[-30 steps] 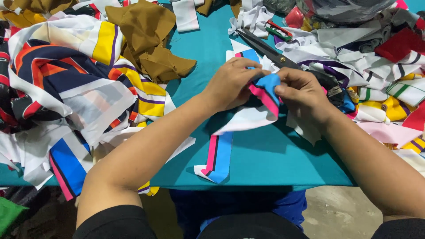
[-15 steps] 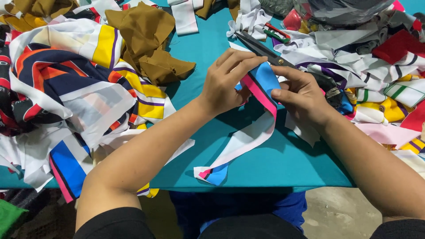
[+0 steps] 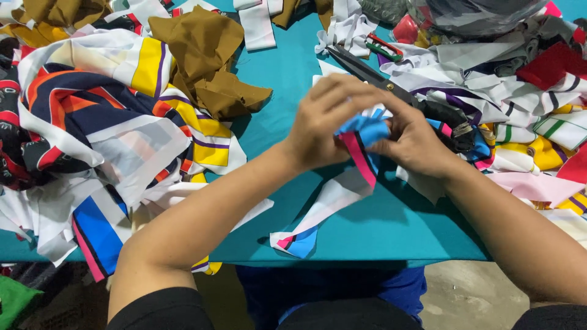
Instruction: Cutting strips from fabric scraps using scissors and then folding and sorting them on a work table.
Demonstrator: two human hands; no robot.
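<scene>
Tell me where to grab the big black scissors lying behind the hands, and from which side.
Probably the black handles, reached from the right. The scissors lie flat with the blades pointing up-left across the teal table; the right hand is nearest the handle end.

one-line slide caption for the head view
Both hands, left and right, bunch a blue, pink and white fabric strip over a teal table beside black scissors.

The long white, pink and blue cloth strip (image 3: 342, 195) looks smooth and thin; the teal table cover (image 3: 391, 226) looks matt; the black metal scissors (image 3: 391, 85) look dull.
</scene>
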